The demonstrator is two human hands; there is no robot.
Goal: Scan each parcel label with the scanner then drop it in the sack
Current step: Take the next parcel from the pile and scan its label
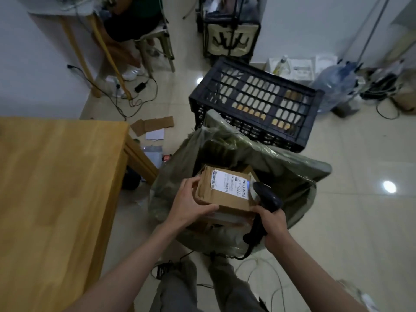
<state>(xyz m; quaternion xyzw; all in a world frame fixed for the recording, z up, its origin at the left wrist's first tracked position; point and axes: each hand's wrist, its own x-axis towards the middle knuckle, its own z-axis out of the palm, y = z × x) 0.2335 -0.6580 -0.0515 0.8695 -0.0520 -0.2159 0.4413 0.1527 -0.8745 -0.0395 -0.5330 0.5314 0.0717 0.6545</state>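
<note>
A brown cardboard parcel (225,195) with a white label (230,182) on top is held over the open mouth of a green sack (281,167). My left hand (191,202) grips the parcel's left edge, thumb along its near side. My right hand (273,224) holds a black handheld scanner (266,198) by its handle, its head right against the label's right end, where a blue light shows. More cardboard lies inside the sack under the parcel.
A black plastic crate (256,102) stands behind the sack. A wooden table (56,176) fills the left. Cardboard scraps and paper (153,126) lie on the tiled floor. Cables run near my feet. A person sits on a stool at the far back left.
</note>
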